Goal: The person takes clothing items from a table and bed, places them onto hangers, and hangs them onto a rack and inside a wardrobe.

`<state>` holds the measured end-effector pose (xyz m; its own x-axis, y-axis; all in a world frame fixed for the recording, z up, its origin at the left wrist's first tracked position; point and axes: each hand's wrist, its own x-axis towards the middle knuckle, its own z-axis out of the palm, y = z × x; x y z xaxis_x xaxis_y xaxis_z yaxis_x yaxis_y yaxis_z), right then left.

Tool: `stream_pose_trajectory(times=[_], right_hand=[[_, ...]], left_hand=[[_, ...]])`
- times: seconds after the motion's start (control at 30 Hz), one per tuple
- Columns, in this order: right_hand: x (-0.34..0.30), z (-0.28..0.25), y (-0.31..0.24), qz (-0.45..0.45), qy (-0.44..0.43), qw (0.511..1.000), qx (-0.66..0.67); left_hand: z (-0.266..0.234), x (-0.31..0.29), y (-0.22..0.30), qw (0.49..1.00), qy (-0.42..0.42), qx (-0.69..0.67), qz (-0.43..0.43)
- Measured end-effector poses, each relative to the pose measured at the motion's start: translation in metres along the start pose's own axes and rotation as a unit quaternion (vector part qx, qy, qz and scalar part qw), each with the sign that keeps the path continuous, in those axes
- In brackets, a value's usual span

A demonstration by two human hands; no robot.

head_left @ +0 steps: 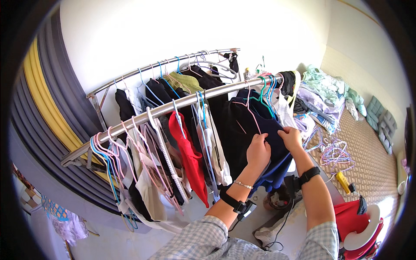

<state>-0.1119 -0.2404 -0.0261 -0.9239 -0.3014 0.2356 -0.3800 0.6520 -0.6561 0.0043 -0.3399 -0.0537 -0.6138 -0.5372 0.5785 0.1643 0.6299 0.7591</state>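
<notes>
In front of me a black garment hangs from a pink hanger on the near metal rail. My left hand is closed in a pinch at its edge, by the hanger's lower corner. Right against it hangs a navy garment. My right hand pinches its upper right edge between thumb and fingers. Green hangers and blue ones stand close together above the navy cloth. What lies under my left fingers is partly hidden.
More clothes fill the near rail, among them a red garment. A second rail stands behind. At right are piled bedding, a tangle of loose hangers, a yellow object and a red seat.
</notes>
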Motion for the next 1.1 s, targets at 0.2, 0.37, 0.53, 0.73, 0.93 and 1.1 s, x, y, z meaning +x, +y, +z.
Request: stream_pose_trajectory(times=[0.2,0.37,0.53,0.73,0.93,1.1], right_hand=[[-0.035,-0.009,0.028,-0.010,0.028,0.999,0.017],[-0.070,-0.020,0.063,0.029,0.043,0.999,0.011],[-0.116,-0.037,0.110,0.041,0.020,0.998,0.031],[-0.215,-0.068,0.202,0.137,-0.015,0.984,0.112],[-0.338,-0.075,0.262,0.354,0.058,0.902,0.240],[-0.419,-0.062,0.273,0.463,0.102,0.829,0.297]], left_hand=[[0.029,0.011,0.006,0.997,-0.022,0.078,0.000],[0.063,0.031,0.022,0.986,-0.080,0.146,-0.017],[0.059,0.034,0.010,0.980,-0.100,0.164,-0.058],[0.042,-0.004,0.000,0.987,-0.025,0.147,0.063],[0.044,-0.052,0.009,0.986,-0.059,0.055,0.149],[0.068,-0.116,0.019,0.952,-0.261,-0.025,0.158]])
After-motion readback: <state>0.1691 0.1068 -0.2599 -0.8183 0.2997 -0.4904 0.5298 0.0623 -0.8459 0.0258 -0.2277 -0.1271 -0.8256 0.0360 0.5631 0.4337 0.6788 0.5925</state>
